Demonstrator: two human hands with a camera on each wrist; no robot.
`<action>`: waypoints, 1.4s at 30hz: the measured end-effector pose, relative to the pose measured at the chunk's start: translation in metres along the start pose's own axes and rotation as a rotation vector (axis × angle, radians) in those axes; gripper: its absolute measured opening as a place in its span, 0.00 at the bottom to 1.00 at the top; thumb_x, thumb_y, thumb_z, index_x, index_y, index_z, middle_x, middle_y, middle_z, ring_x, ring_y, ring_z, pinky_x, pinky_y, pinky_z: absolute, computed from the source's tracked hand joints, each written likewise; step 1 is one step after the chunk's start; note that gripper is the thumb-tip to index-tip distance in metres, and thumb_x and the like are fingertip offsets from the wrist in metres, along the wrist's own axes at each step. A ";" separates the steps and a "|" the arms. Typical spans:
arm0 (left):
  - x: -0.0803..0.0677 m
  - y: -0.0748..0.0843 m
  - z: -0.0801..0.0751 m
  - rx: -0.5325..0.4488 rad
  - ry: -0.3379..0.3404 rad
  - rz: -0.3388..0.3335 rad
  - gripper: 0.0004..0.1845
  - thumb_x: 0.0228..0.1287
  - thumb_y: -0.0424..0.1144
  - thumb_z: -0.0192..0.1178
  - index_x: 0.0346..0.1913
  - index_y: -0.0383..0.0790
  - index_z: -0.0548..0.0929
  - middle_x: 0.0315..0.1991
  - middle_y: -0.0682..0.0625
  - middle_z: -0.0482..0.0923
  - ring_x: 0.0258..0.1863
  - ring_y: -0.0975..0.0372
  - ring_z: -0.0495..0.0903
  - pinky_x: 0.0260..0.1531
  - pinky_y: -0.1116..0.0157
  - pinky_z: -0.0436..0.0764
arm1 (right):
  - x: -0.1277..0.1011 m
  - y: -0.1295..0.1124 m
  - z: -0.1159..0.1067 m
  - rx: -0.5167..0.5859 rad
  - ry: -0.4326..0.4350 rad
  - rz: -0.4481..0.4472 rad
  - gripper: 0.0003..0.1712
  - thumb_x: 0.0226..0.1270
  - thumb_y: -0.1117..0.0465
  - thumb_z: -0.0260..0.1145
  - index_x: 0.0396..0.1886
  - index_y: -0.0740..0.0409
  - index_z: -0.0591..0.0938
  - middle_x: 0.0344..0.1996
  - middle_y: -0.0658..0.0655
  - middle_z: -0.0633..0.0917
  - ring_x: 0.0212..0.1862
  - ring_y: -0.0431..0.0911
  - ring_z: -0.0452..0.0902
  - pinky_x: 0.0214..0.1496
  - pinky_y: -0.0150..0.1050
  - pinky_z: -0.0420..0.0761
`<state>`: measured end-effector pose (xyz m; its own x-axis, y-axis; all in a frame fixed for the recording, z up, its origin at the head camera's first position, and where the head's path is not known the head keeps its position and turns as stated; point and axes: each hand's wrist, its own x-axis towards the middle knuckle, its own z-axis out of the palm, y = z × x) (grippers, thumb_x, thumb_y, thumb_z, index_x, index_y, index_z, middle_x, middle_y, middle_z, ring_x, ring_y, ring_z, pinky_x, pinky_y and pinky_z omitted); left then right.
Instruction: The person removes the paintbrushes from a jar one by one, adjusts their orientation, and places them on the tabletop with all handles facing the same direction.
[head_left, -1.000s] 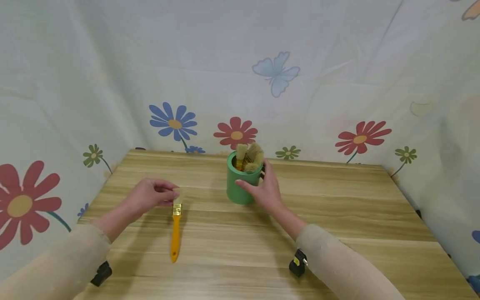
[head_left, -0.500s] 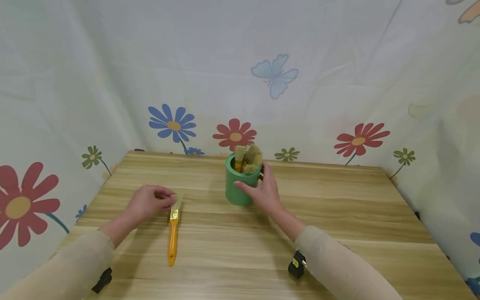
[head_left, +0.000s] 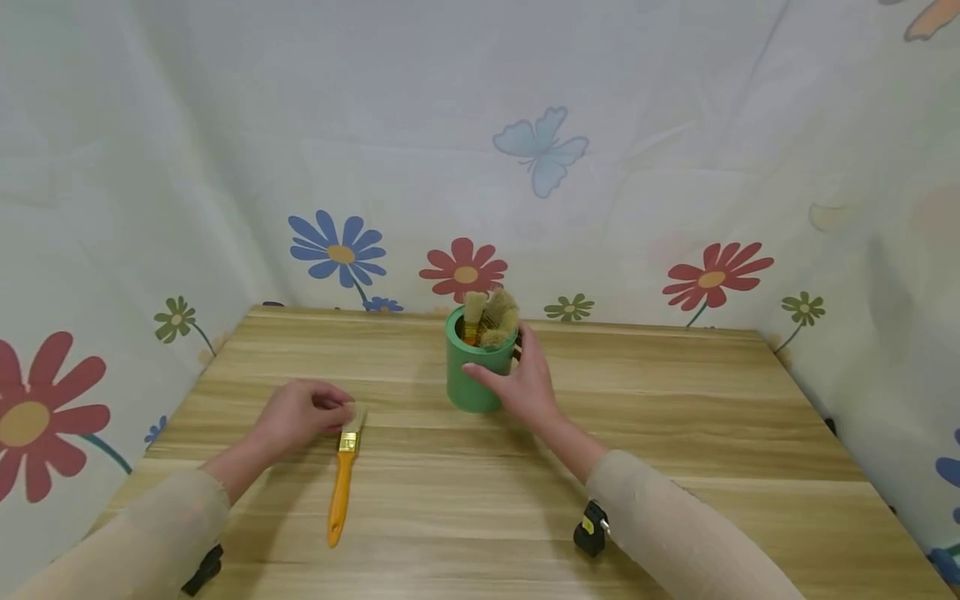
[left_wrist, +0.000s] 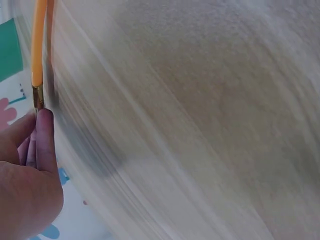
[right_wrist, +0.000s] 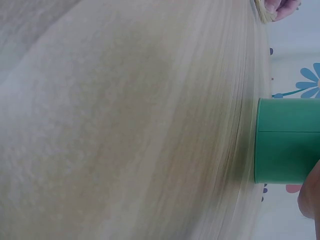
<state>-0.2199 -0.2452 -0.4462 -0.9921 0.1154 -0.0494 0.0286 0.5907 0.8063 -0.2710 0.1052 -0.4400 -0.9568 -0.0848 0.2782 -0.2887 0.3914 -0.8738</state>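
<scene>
head: soft, even light | faint shadows on tabletop (head_left: 675, 408) | wrist views: tabletop blurred close up, edge bowed

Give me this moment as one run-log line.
left hand: pinches orange-handled brush by bristles | right hand: grips green can | green can: upright, other brushes inside

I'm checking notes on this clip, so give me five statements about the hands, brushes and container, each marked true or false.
1. The left hand pinches a single brush at its bristle end. True.
2. That brush's handle is blue. False: it is yellow-orange.
3. The right hand grips the green container. True.
4. The green container lies on its side. False: it stands upright.
5. More brushes stand bristles up inside it. True.
</scene>
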 end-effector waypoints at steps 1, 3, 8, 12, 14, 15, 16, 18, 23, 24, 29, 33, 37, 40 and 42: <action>0.000 0.000 0.000 0.001 -0.004 0.002 0.12 0.70 0.32 0.72 0.51 0.28 0.89 0.39 0.44 0.90 0.35 0.57 0.91 0.36 0.63 0.92 | 0.000 0.000 0.000 0.000 0.002 -0.001 0.57 0.61 0.44 0.84 0.82 0.52 0.62 0.73 0.56 0.72 0.75 0.55 0.70 0.77 0.56 0.74; -0.001 0.001 0.001 0.000 -0.009 0.000 0.11 0.69 0.32 0.72 0.50 0.28 0.90 0.40 0.44 0.90 0.36 0.57 0.90 0.36 0.63 0.92 | 0.000 -0.001 0.000 0.003 0.004 -0.008 0.58 0.61 0.44 0.84 0.82 0.52 0.62 0.73 0.56 0.72 0.76 0.55 0.70 0.77 0.57 0.74; -0.003 -0.001 0.002 0.020 -0.015 0.004 0.10 0.68 0.31 0.73 0.48 0.29 0.90 0.40 0.44 0.90 0.38 0.59 0.88 0.36 0.64 0.92 | 0.000 -0.002 0.000 0.009 0.000 -0.013 0.58 0.61 0.45 0.84 0.82 0.52 0.61 0.73 0.56 0.72 0.76 0.55 0.69 0.77 0.58 0.73; -0.006 -0.001 0.002 0.031 -0.020 0.023 0.10 0.67 0.31 0.74 0.47 0.29 0.90 0.38 0.45 0.90 0.36 0.59 0.88 0.35 0.65 0.91 | 0.000 -0.001 -0.001 0.005 0.003 -0.012 0.57 0.61 0.45 0.84 0.82 0.52 0.62 0.73 0.56 0.72 0.76 0.55 0.70 0.77 0.57 0.74; -0.009 -0.001 0.001 0.030 -0.027 0.031 0.10 0.67 0.32 0.74 0.47 0.29 0.91 0.38 0.45 0.90 0.35 0.59 0.89 0.34 0.65 0.91 | 0.000 -0.001 -0.001 0.006 0.006 -0.015 0.57 0.61 0.45 0.84 0.82 0.52 0.62 0.73 0.56 0.72 0.75 0.55 0.70 0.77 0.57 0.74; -0.011 0.000 0.001 0.032 -0.030 0.036 0.10 0.67 0.32 0.74 0.47 0.29 0.91 0.38 0.45 0.90 0.35 0.59 0.88 0.34 0.65 0.91 | 0.000 -0.001 -0.001 0.006 0.006 -0.016 0.57 0.61 0.45 0.84 0.82 0.53 0.62 0.73 0.56 0.72 0.75 0.55 0.70 0.77 0.57 0.74; -0.014 0.001 0.001 0.035 -0.032 0.036 0.10 0.67 0.32 0.75 0.47 0.29 0.91 0.38 0.45 0.89 0.35 0.59 0.88 0.33 0.65 0.91 | 0.000 -0.001 -0.001 0.006 0.006 -0.017 0.57 0.61 0.46 0.84 0.82 0.53 0.62 0.73 0.56 0.72 0.75 0.55 0.70 0.77 0.57 0.74; -0.018 0.002 0.001 0.041 -0.030 0.032 0.10 0.66 0.32 0.75 0.46 0.30 0.91 0.37 0.46 0.89 0.35 0.60 0.88 0.33 0.65 0.91 | 0.000 -0.001 -0.001 0.009 0.002 -0.019 0.57 0.61 0.45 0.84 0.82 0.53 0.62 0.73 0.57 0.72 0.75 0.55 0.70 0.77 0.57 0.74; -0.027 0.005 0.002 0.078 -0.016 0.025 0.10 0.66 0.33 0.75 0.46 0.32 0.91 0.37 0.48 0.89 0.37 0.60 0.86 0.33 0.65 0.91 | 0.000 -0.002 -0.001 0.013 0.002 -0.014 0.56 0.61 0.46 0.84 0.82 0.53 0.62 0.73 0.56 0.73 0.75 0.55 0.70 0.77 0.57 0.74; -0.028 0.005 0.002 0.076 -0.017 0.021 0.10 0.66 0.33 0.75 0.46 0.32 0.91 0.38 0.48 0.89 0.37 0.60 0.86 0.33 0.65 0.91 | 0.000 -0.002 0.000 0.011 0.002 -0.012 0.57 0.61 0.46 0.84 0.82 0.53 0.62 0.73 0.56 0.72 0.75 0.55 0.70 0.77 0.57 0.74; -0.030 0.003 0.004 0.061 -0.012 0.018 0.10 0.66 0.33 0.75 0.47 0.32 0.91 0.38 0.48 0.89 0.36 0.60 0.87 0.33 0.66 0.91 | 0.000 -0.002 0.000 0.005 -0.004 -0.003 0.57 0.62 0.46 0.84 0.82 0.53 0.61 0.73 0.56 0.72 0.76 0.55 0.69 0.77 0.56 0.74; -0.029 0.002 0.004 0.075 -0.001 0.029 0.10 0.65 0.33 0.76 0.46 0.32 0.91 0.37 0.48 0.90 0.36 0.61 0.87 0.32 0.67 0.90 | 0.000 -0.003 -0.001 0.002 -0.001 -0.004 0.57 0.62 0.45 0.84 0.82 0.53 0.61 0.73 0.56 0.72 0.76 0.55 0.70 0.77 0.55 0.74; -0.030 0.002 0.004 0.068 0.000 0.016 0.11 0.65 0.34 0.76 0.47 0.32 0.91 0.38 0.48 0.90 0.37 0.61 0.88 0.33 0.66 0.91 | -0.001 -0.003 -0.001 0.004 -0.002 -0.007 0.58 0.61 0.44 0.84 0.82 0.52 0.61 0.74 0.56 0.72 0.76 0.55 0.69 0.77 0.56 0.74; -0.031 0.003 0.004 0.055 -0.006 0.002 0.12 0.66 0.34 0.76 0.48 0.31 0.91 0.39 0.47 0.90 0.37 0.60 0.88 0.34 0.65 0.91 | 0.000 -0.002 -0.001 0.010 -0.002 -0.004 0.58 0.61 0.44 0.84 0.82 0.52 0.61 0.74 0.56 0.72 0.76 0.55 0.69 0.77 0.59 0.73; -0.031 0.004 0.003 0.059 -0.005 -0.007 0.12 0.66 0.34 0.76 0.48 0.31 0.91 0.39 0.47 0.90 0.37 0.60 0.88 0.34 0.65 0.91 | 0.000 -0.003 -0.001 0.014 -0.002 0.000 0.58 0.60 0.44 0.84 0.82 0.51 0.61 0.74 0.56 0.72 0.76 0.55 0.70 0.77 0.59 0.73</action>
<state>-0.1889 -0.2437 -0.4434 -0.9917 0.1150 -0.0577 0.0291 0.6373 0.7701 -0.2702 0.1054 -0.4371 -0.9568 -0.0866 0.2776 -0.2894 0.3789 -0.8790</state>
